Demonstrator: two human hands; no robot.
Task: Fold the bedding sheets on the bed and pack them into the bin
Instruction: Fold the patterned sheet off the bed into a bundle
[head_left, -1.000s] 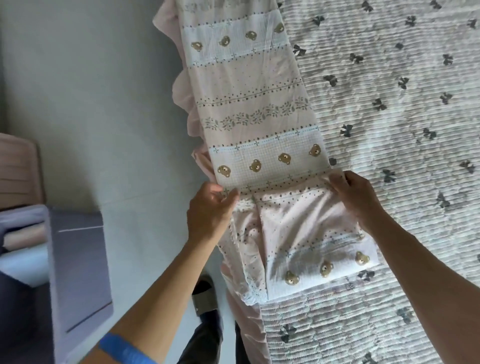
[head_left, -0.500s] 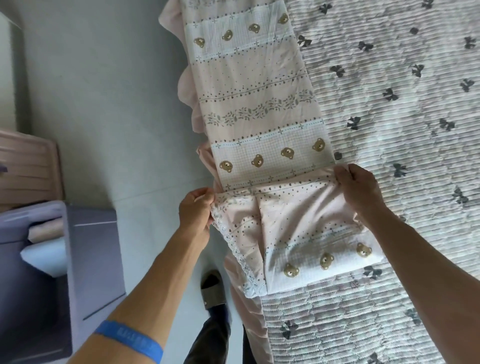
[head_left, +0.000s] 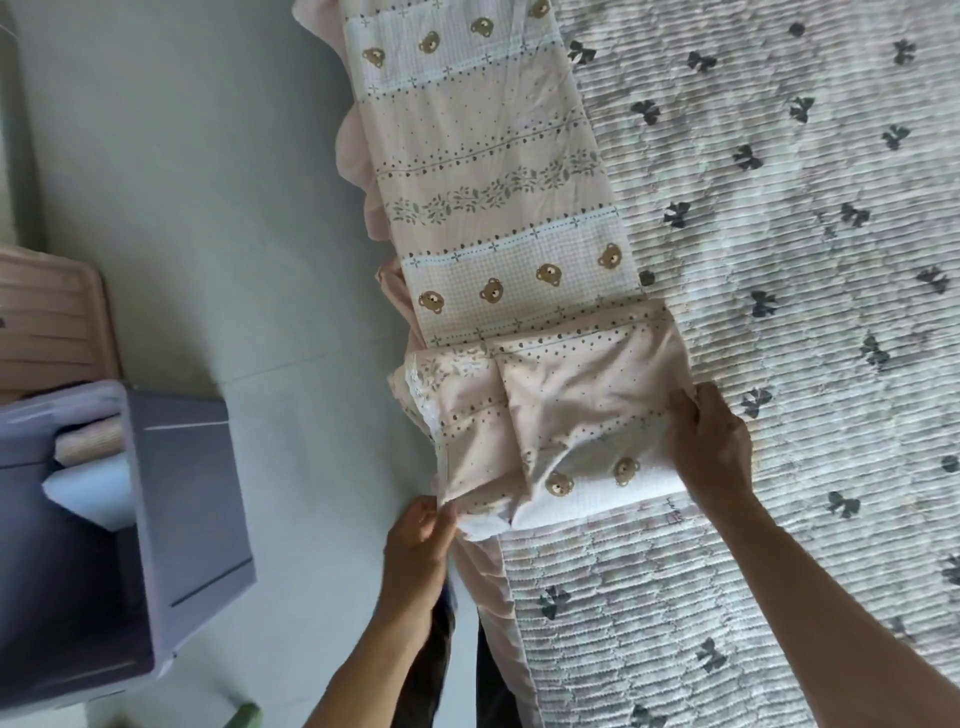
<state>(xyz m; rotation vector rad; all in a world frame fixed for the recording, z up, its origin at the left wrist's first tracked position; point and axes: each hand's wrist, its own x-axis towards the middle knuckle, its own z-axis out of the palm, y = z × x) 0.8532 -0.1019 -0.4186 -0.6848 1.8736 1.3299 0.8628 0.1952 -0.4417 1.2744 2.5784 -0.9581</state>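
A long bear-print sheet (head_left: 498, 171) lies along the bed's (head_left: 779, 260) left edge, its long axis running from the top of the frame to lower centre. The left hand (head_left: 418, 540) pinches its folded near end; the right hand (head_left: 709, 449) grips the fold's right side. A purple bin (head_left: 182, 499), lower left, seems to hold folded linen.

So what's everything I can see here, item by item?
Bear-print sheet: one, pink and white with brown bears, lying as a long strip along the bed's left edge, near end folded over.
Quilted bed cover: one, white with dark bows, across the bed.
Bin: one, lavender, on the floor to the left, folded fabric inside.
Pink slatted thing: one, behind the bin, only partly in view.
Left hand: pinches the folded end's near left corner.
Right hand: grips the folded end's right edge.
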